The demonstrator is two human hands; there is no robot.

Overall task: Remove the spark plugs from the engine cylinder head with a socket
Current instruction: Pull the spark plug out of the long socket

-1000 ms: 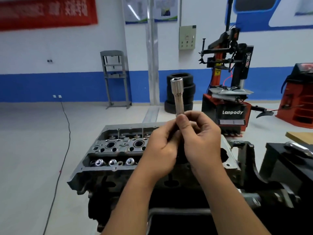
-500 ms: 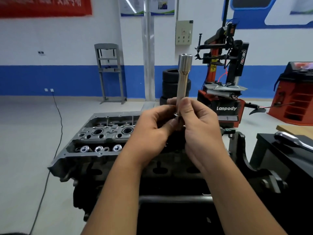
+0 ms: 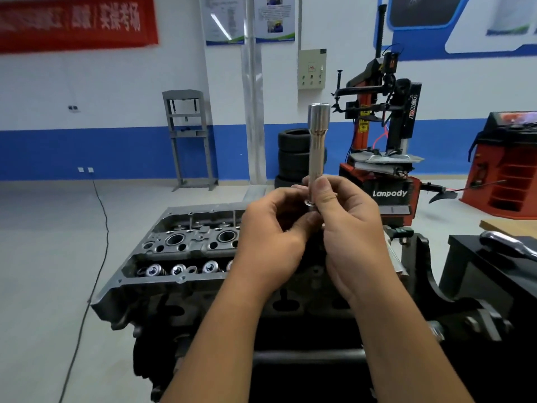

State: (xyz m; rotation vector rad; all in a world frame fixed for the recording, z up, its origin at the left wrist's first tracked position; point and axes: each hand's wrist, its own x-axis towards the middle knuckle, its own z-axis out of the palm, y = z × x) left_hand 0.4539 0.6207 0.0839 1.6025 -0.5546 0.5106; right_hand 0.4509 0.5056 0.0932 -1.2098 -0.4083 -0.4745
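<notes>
Grey engine cylinder head (image 3: 186,251) on a dark stand, near centre, red tyre changer (image 3: 380,170) far right, left hand (image 3: 273,239) and right hand (image 3: 348,231) raised together above the head, both pinching the base of an upright silver socket (image 3: 317,144).

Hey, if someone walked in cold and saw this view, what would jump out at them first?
A long silver socket stands upright at centre, gripped near its lower end by the right hand, with the left hand at its base. Just behind the hands sits the grey cylinder head on its stand. A red and black tyre changer rises at the right rear.
</notes>
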